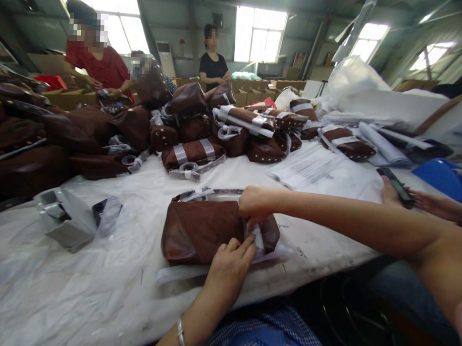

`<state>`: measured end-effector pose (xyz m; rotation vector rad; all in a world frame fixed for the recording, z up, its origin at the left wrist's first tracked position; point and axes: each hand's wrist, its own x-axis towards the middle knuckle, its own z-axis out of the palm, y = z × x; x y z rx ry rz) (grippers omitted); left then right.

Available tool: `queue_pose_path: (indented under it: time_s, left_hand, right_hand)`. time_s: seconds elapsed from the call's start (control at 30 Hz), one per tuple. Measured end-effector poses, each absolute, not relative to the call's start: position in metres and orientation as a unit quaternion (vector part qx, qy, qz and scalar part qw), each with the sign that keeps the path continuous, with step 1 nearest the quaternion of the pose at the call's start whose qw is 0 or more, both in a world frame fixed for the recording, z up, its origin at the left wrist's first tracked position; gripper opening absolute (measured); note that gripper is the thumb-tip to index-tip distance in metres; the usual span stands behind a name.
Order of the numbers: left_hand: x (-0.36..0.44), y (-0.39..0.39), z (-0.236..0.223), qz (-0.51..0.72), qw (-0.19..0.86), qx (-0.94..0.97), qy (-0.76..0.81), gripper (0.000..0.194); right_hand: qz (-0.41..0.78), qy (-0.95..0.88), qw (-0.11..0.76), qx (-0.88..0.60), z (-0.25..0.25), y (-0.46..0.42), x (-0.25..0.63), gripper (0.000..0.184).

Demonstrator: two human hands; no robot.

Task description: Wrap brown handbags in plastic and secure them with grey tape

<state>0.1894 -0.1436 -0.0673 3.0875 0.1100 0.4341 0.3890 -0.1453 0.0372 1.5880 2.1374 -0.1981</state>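
A brown handbag (202, 230) lies on the white-covered table in front of me, its strap wrapped in clear film along the far edge. A pale translucent strip (257, 238) runs across its right part. My left hand (231, 266) rests at the near side of the bag, fingers stretched out and their tips touching the strip. Over the bag's far right edge, my right hand (256, 204) is closed with the fingers curled in at the strip's upper end. A thin white sheet (182, 275) shows under the bag's near edge.
Brown bags (196, 154) with wrapped straps are piled across the back and left. A grey box-like holder (64, 220) stands at left. White sheets (307, 168) lie behind the bag. At right, another person's hand holds a phone (395, 186) near a blue object (445, 179).
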Motion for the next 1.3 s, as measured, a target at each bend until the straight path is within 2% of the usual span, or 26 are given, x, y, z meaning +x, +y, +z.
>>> queue_pose_path:
  time_s: [0.2, 0.3, 0.43, 0.6, 0.67, 0.73, 0.8, 0.87, 0.93, 1.03, 1.13, 1.2, 1.3]
  left_hand:
    - [0.189, -0.146, -0.072, 0.137, 0.015, 0.989, 0.05, 0.024]
    - [0.189, -0.147, -0.071, 0.135, 0.01, 0.989, 0.052, 0.028]
    - [0.187, -0.144, -0.076, 0.152, 0.043, 0.986, 0.059, 0.03]
    - [0.185, -0.142, -0.082, 0.19, 0.161, 0.966, 0.067, 0.035]
    - [0.182, -0.14, -0.078, 0.204, 0.215, 0.954, 0.047, 0.036]
    - [0.175, -0.132, -0.07, 0.229, 0.251, 0.941, 0.016, 0.035]
    - [0.164, -0.113, -0.061, 0.281, 0.235, 0.93, 0.044, 0.036]
    - [0.152, -0.085, -0.055, 0.335, 0.166, 0.912, 0.169, 0.042]
    - [0.138, -0.055, -0.055, 0.333, 0.123, 0.875, 0.33, 0.057]
    - [0.118, -0.027, -0.068, 0.245, 0.233, 0.811, 0.478, 0.078]
    - [0.101, -0.033, -0.082, 0.217, 0.335, 0.767, 0.503, 0.086]
    - [0.091, -0.048, -0.087, 0.242, 0.327, 0.768, 0.494, 0.09]
    - [0.078, -0.069, -0.089, 0.282, 0.277, 0.784, 0.479, 0.091]
  right_hand:
    - [-0.038, 0.798, 0.204, 0.566, 0.035, -0.139, 0.412, 0.026]
    - [-0.044, 0.735, 0.119, 0.666, 0.034, -0.131, 0.441, 0.024]
    - [-0.006, 0.629, -0.02, 0.777, 0.034, -0.137, 0.467, 0.012]
    - [0.028, 0.571, -0.165, 0.804, -0.003, -0.194, 0.437, 0.042]
    - [-0.013, 0.506, -0.283, 0.814, -0.029, -0.221, 0.419, 0.056]
    - [-0.072, 0.425, -0.355, 0.83, -0.054, -0.242, 0.404, 0.075]
    - [-0.14, 0.343, -0.399, 0.839, -0.073, -0.255, 0.395, 0.091]
    - [-0.196, 0.274, -0.423, 0.841, -0.086, -0.261, 0.388, 0.102]
    - [-0.223, 0.236, -0.433, 0.841, -0.094, -0.263, 0.381, 0.107]
    - [-0.197, 0.227, -0.461, 0.835, -0.105, -0.269, 0.368, 0.102]
    - [-0.15, 0.238, -0.494, 0.823, -0.119, -0.285, 0.356, 0.096]
    - [-0.117, 0.26, -0.491, 0.823, -0.128, -0.3, 0.352, 0.099]
    - [-0.05, 0.304, -0.434, 0.847, -0.133, -0.319, 0.35, 0.106]
